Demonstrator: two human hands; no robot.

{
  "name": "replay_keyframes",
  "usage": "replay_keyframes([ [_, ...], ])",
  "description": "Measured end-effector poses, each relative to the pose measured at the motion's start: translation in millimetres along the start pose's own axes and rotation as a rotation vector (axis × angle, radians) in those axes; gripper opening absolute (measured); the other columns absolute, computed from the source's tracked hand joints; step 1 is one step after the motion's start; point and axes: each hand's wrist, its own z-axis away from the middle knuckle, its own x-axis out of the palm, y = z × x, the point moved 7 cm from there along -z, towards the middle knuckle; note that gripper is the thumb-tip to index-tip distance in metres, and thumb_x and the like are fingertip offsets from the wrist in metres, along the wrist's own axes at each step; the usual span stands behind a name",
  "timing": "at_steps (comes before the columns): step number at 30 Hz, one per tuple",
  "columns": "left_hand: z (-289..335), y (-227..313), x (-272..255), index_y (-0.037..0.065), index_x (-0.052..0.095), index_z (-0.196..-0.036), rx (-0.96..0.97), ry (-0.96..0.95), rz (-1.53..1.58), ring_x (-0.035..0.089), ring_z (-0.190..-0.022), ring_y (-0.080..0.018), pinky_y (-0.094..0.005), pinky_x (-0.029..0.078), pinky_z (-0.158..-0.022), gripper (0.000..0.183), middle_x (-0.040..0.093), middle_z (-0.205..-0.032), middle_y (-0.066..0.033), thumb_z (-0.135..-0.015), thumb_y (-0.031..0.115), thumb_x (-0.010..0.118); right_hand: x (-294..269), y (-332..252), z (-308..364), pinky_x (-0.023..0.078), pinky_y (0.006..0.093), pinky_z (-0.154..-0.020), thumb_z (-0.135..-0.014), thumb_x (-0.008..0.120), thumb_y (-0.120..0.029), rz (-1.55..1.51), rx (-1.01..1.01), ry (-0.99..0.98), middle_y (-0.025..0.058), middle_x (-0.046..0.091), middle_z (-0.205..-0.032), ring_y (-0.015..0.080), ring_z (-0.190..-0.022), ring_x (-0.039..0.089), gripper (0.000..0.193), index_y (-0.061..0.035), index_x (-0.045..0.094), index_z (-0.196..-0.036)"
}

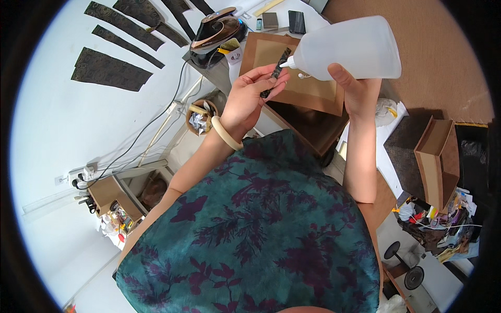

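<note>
My left hand (pixel 255 88) pinches a narrow dark patterned strip (pixel 282 60), tilted up to the right. A cream bangle (pixel 225 133) circles that wrist. My right hand (pixel 355 91) grips a large translucent white squeeze bottle (pixel 349 47), tipped on its side with the nozzle pointing left. The white nozzle tip (pixel 287 63) is at the strip, touching it or very close; I cannot tell which. A small white cap (pixel 303 76) hangs below the bottle's neck. Beneath both hands lies a brown board (pixel 326 101) with a tan centre. What the bottle contains cannot be made out.
A clothes iron (pixel 216 34) stands at the upper left beside a small white container (pixel 233 53). Behind are a phone (pixel 297 22) and a grey block (pixel 270 20). Dark fabric pieces (pixel 112 70) hang on the left wall. A brown box (pixel 438 161) stands at right.
</note>
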Motion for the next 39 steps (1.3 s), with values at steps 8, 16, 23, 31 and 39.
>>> replay_keyframes([
  [8,-4.9,0.0,3.0,-0.011,0.055,-0.125,-0.02,0.022,0.031,0.068,-0.111,-0.0258,-0.0313,0.057,-0.099,0.03,0.066,-0.118,-0.0196,-0.095,-0.009,0.053,7.2,-2.7,-8.0,0.055,0.0281,-0.08,-0.073,0.093,-0.026,-0.051,0.021,-0.043,0.0046,0.072,-0.1,0.0153,-0.092,0.068,0.052,-0.0032,0.067,-0.111],
  [16,-8.1,-5.0,4.9,-0.008,0.057,-0.127,-0.05,-0.013,0.004,0.067,-0.115,-0.0241,-0.0303,0.055,-0.101,0.03,0.066,-0.121,-0.0176,-0.097,-0.003,0.055,-0.4,10.7,-4.3,0.055,0.0293,-0.08,-0.077,0.091,-0.023,-0.042,-0.067,0.046,0.0058,0.072,-0.099,0.0166,-0.092,0.069,0.045,-0.0026,0.067,-0.11],
  [23,-8.4,-3.4,9.2,-0.008,0.056,-0.129,-0.041,-0.029,-0.02,0.065,-0.118,-0.0252,-0.0301,0.054,-0.103,0.031,0.065,-0.124,-0.0185,-0.098,-0.002,0.055,-3.4,9.4,-3.1,0.055,0.0294,-0.08,-0.078,0.09,-0.022,-0.051,-0.035,0.099,0.0061,0.073,-0.099,0.0161,-0.09,0.069,0.042,-0.0024,0.068,-0.109],
  [31,-6.3,-3.9,13.4,-0.007,0.056,-0.129,-0.065,-0.025,-0.032,0.065,-0.119,-0.025,-0.0309,0.053,-0.104,0.032,0.065,-0.125,-0.0166,-0.098,-0.002,0.055,-2.5,-0.2,-7.5,0.054,0.0292,-0.081,-0.078,0.09,-0.023,-0.017,-0.048,0.077,0.0061,0.072,-0.1,0.0158,-0.091,0.069,0.044,-0.002,0.068,-0.11],
  [39,-8.5,-13.6,9.5,-0.007,0.059,-0.123,-0.117,0.0,0.021,0.068,-0.112,-0.022,-0.0292,0.055,-0.1,0.028,0.067,-0.12,-0.0149,-0.095,-0.004,0.057,11.0,-3.2,-25.8,0.055,0.0302,-0.082,-0.077,0.09,-0.024,0.054,0.053,-0.125,0.0061,0.072,-0.1,0.0161,-0.094,0.069,0.046,-0.002,0.067,-0.112],
])
